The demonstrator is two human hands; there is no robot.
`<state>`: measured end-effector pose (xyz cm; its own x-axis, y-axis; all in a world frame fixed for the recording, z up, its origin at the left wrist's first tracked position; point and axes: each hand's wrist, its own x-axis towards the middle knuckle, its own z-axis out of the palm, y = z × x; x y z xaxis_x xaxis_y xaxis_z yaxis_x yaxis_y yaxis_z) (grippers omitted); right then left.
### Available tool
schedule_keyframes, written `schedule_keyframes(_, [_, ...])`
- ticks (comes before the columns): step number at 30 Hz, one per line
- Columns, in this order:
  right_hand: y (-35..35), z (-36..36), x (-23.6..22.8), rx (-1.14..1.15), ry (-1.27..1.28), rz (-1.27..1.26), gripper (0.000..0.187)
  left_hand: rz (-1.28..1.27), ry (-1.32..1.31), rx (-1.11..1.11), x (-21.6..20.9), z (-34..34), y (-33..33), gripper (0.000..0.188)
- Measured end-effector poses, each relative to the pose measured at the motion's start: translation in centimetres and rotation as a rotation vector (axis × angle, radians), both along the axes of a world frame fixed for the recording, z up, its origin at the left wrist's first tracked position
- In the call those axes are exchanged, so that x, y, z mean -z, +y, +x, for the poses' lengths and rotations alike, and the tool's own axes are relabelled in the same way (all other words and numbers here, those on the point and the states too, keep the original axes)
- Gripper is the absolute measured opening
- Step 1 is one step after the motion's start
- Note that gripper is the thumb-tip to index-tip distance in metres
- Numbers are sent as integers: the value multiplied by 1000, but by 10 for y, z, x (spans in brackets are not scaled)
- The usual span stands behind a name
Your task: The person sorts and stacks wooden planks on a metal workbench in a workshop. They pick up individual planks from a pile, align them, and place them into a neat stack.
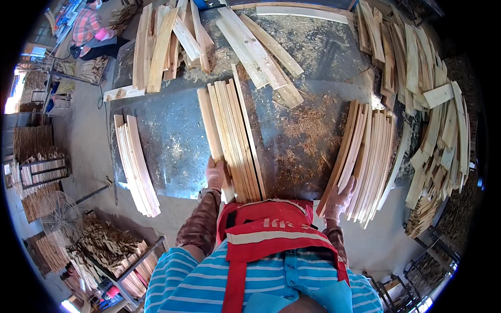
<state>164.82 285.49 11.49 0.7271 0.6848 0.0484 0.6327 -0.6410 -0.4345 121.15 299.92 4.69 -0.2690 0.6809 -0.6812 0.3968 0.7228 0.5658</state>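
My left hand [215, 173], in a pale knitted glove, is closed round the near end of a wooden slat [209, 125]. That slat stands at the left side of a row of slats [237, 141] on edge, in front of my body. My right hand [340, 201], gloved the same way, grips the near end of a wooden slat [344, 151] at the left side of the right-hand bundle [374, 161]. Its fingertips point away from me, and its thumb is hard to make out. Both bundles reach the table's near edge.
The dark table [172, 130] carries sawdust and shavings [308, 130]. A small slat bundle [136, 164] lies at left. Loose boards [167, 47] lie at the far side, and a large heap [438, 115] at right. A fan [61, 219] and a seated person [93, 31] are off to the left.
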Motion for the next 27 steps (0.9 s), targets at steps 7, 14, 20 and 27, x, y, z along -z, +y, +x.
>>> schedule_keyframes(7, [34, -41, -16, -255, 172, 208, 72, 386, -182, -52, 30, 7, -22, 52])
schedule_keyframes(14, [51, -69, -37, -408, 298, 246, 59, 370, -151, -248, 26, 5, -21, 64])
schedule_keyframes(20, [46, -77, -44, -443, 406, 174, 52, 403, -186, -151, 48, -7, -22, 71])
schedule_keyframes(27, [71, -106, -44, -819, 577, -121, 45, 338, -420, -234, -17, -36, 8, 31])
